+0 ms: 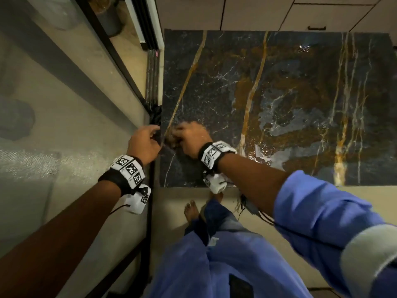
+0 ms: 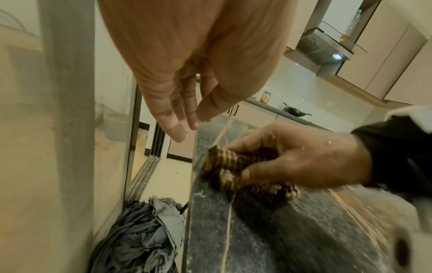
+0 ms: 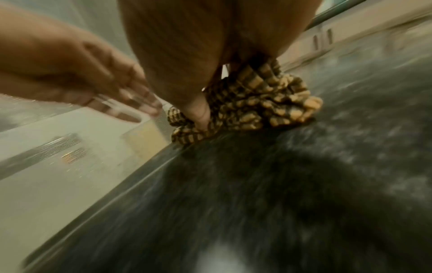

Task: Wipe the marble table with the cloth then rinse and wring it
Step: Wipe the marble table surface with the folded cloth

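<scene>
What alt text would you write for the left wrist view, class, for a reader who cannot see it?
A right hand grips a bunched checked cloth against the edge of a dark marble table. The left hand hangs open above the edge, holding nothing. A crumpled grey fabric heap lies beside the table.

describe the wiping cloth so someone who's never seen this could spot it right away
Start at the dark marble table with gold veins and go to its near left edge. There the right hand grips a bunched cloth: tan-and-brown checked, unlike the crumpled grey fabric on the floor beside the table.
</scene>
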`<action>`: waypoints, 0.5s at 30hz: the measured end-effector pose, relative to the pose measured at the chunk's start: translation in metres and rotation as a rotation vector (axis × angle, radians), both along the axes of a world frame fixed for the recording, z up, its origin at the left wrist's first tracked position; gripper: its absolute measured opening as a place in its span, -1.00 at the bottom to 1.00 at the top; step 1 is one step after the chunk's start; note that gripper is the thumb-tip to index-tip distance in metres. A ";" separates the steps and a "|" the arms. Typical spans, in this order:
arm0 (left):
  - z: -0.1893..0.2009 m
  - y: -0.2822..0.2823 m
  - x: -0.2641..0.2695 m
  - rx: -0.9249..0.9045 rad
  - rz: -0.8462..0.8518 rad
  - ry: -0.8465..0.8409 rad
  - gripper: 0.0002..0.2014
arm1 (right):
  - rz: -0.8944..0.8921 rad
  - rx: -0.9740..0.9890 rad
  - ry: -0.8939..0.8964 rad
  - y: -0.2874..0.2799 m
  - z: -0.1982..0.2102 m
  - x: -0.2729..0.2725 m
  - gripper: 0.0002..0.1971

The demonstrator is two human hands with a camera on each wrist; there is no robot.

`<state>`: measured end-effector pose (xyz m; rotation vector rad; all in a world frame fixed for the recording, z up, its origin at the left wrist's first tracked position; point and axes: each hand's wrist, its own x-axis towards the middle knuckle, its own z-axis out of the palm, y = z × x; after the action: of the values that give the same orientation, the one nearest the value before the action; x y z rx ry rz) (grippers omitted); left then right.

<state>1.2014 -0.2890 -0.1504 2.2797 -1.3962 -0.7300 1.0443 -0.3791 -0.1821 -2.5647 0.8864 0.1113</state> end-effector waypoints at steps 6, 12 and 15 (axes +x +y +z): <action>-0.004 0.015 0.003 -0.024 -0.018 -0.011 -0.60 | 0.576 -0.060 -0.078 0.078 -0.021 -0.019 -0.57; -0.010 0.017 -0.009 0.013 -0.013 0.034 -0.60 | 0.557 -0.068 -0.029 0.028 -0.009 -0.052 -0.51; -0.009 0.016 -0.009 0.024 -0.012 0.056 -0.56 | 0.289 -0.072 -0.005 -0.001 -0.002 -0.023 -0.47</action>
<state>1.1925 -0.2729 -0.1590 2.2529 -1.3837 -0.8130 1.0218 -0.3801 -0.1840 -2.7443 0.5216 0.1603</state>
